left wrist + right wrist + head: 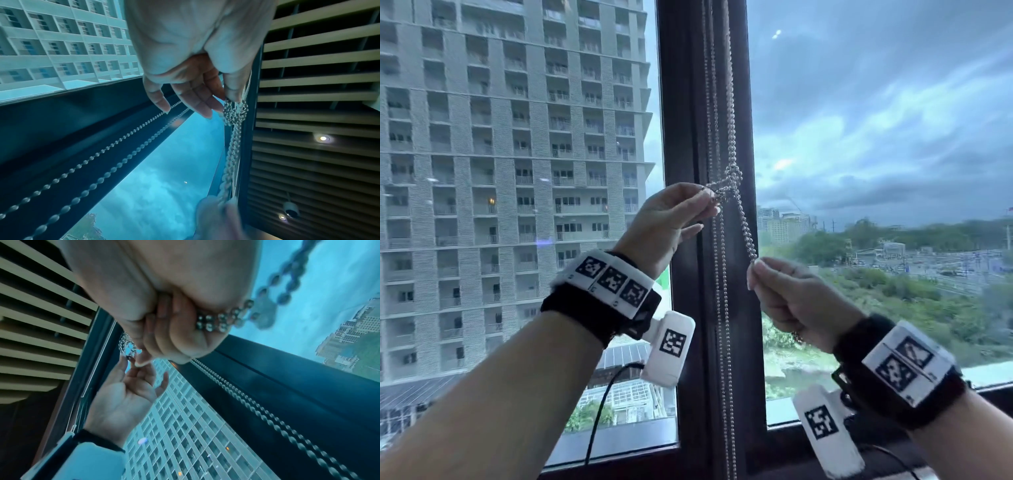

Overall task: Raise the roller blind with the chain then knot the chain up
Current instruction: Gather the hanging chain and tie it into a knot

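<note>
A silver bead chain [731,102] hangs in front of the dark window post, and a loose knot [732,179] is formed in it. My left hand [711,198] pinches a loop of the knot between thumb and forefinger, its other fingers spread. The left wrist view shows the same knot [235,112] just below the pinching fingertips [231,95]. Lower right, my right hand [755,266] grips the doubled chain below the knot and holds it taut. Its fist closes round the beads [218,321], and the tail hangs out behind. No blind covers the glass in the head view.
Another pair of bead chains [719,308] hangs straight down the window post [688,137], just behind my hands. A tower block fills the left pane, sky and trees the right. A slatted ceiling with spotlights [322,138] is overhead. The sill [808,442] runs below.
</note>
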